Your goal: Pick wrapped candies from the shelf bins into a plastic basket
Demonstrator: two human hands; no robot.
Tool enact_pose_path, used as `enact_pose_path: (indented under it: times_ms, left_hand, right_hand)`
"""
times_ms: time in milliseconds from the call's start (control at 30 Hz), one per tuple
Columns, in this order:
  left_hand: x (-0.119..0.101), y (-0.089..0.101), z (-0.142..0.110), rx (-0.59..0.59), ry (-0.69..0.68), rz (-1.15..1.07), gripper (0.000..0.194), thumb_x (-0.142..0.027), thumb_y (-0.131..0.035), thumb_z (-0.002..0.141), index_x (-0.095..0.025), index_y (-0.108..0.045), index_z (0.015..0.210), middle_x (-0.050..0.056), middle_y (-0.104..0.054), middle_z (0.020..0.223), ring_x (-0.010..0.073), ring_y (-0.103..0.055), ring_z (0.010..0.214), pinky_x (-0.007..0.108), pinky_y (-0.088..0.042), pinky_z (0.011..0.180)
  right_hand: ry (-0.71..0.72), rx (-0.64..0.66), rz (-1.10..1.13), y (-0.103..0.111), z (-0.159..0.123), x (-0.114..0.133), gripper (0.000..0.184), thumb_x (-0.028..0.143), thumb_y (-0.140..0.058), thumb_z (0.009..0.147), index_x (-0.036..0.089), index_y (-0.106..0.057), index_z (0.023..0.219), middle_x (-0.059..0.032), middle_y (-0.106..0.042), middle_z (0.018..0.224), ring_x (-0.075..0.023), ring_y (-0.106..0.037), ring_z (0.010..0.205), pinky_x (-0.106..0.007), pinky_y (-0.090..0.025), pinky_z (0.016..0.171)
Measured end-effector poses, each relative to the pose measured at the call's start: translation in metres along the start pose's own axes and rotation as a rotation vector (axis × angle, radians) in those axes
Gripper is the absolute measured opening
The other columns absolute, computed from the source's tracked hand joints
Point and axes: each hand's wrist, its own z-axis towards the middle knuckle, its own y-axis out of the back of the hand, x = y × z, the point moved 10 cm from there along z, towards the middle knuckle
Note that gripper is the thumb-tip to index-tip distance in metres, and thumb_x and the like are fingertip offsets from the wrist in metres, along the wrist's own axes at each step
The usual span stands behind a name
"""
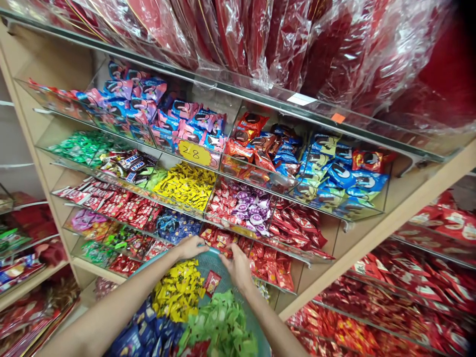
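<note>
Head view: reaching forward with left hand (190, 247) and right hand (238, 267) curled at the basket's (213, 263) far rim, impossible to tell whether gripping; facing wooden candy shelves (372, 233).

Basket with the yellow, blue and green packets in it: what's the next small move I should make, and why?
Probably draw a few of the red packets just beyond it into the basket. Your left hand and right hand are at its far edge, close to them, and the bare patch around one red packet suggests room.
</note>
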Motion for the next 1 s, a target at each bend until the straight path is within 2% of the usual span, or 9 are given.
enact_pose_path:
  times_ms: [133, 267, 400, 700, 833, 933, 1000]
  left_hand:
    - [-0.001, -0.002, -0.001, 0.0, -0.018, 0.006, 0.045, -0.06, -0.042, 0.076, -0.019, -0.062, 0.076, -0.001, -0.06, 0.069, 0.0145, -0.05, 0.065, 0.021, -0.028, 0.056]
    - [0.001, -0.002, 0.0, -0.004, -0.007, 0.012, 0.046, -0.06, -0.041, 0.076, -0.019, -0.062, 0.076, -0.001, -0.059, 0.069, 0.0141, -0.05, 0.065, 0.021, -0.028, 0.056]
    - [0.001, -0.001, 0.001, -0.016, -0.006, 0.015, 0.047, -0.061, -0.042, 0.076, -0.019, -0.062, 0.076, -0.001, -0.059, 0.069, 0.0141, -0.051, 0.065, 0.021, -0.027, 0.055]
    - [-0.004, 0.002, -0.003, -0.004, 0.015, 0.016, 0.043, -0.058, -0.043, 0.076, -0.02, -0.063, 0.076, -0.001, -0.06, 0.071, 0.015, -0.053, 0.068, 0.022, -0.027, 0.056]
    - [-0.004, 0.003, -0.004, -0.003, 0.026, 0.013, 0.042, -0.057, -0.044, 0.076, -0.02, -0.063, 0.077, -0.001, -0.06, 0.071, 0.0148, -0.053, 0.068, 0.022, -0.027, 0.055]
    - [-0.002, 0.002, -0.004, -0.009, 0.023, -0.001, 0.042, -0.058, -0.043, 0.076, -0.021, -0.064, 0.078, -0.001, -0.06, 0.071, 0.0144, -0.053, 0.068, 0.021, -0.028, 0.055]
    - [-0.001, 0.002, -0.004, -0.015, 0.021, 0.002, 0.042, -0.058, -0.043, 0.076, -0.021, -0.063, 0.077, -0.001, -0.06, 0.07, 0.0143, -0.053, 0.067, 0.021, -0.028, 0.055]
  right_hand:
    - [-0.171, 0.138, 0.328, -0.043, -0.019, -0.018, 0.019, 0.033, -0.061, 0.071, 0.019, -0.052, 0.081, 0.0006, -0.061, 0.072, -0.015, -0.056, 0.066, -0.024, -0.041, 0.06]
    - [-0.338, 0.27, 0.392, -0.078, -0.032, -0.039, 0.016, 0.031, -0.059, 0.07, 0.019, -0.052, 0.077, 0.002, -0.06, 0.062, -0.0135, -0.055, 0.053, -0.023, -0.04, 0.052]
    - [-0.382, 0.331, 0.397, -0.091, -0.041, -0.044, 0.013, 0.03, -0.055, 0.073, 0.02, -0.053, 0.079, 0.0042, -0.055, 0.05, -0.0131, -0.053, 0.042, -0.023, -0.037, 0.044]
    - [-0.476, 0.385, 0.402, -0.12, -0.051, -0.044, 0.014, 0.017, -0.047, 0.075, 0.019, -0.044, 0.089, 0.006, -0.051, 0.047, -0.0155, -0.055, 0.041, -0.022, -0.038, 0.038]
    - [-0.465, 0.368, 0.355, -0.118, -0.054, -0.045, 0.015, 0.015, -0.044, 0.076, 0.017, -0.046, 0.09, 0.0012, -0.057, 0.059, -0.0164, -0.058, 0.048, -0.024, -0.042, 0.043]
    - [-0.332, 0.262, 0.143, -0.095, -0.049, -0.039, 0.014, 0.016, -0.047, 0.076, 0.016, -0.053, 0.089, -0.0069, -0.063, 0.078, -0.0198, -0.062, 0.07, -0.027, -0.045, 0.059]
    - [-0.243, 0.201, 0.013, -0.077, -0.043, -0.03, 0.014, 0.018, -0.047, 0.078, 0.016, -0.056, 0.088, -0.0087, -0.064, 0.082, -0.0205, -0.062, 0.078, -0.026, -0.044, 0.066]
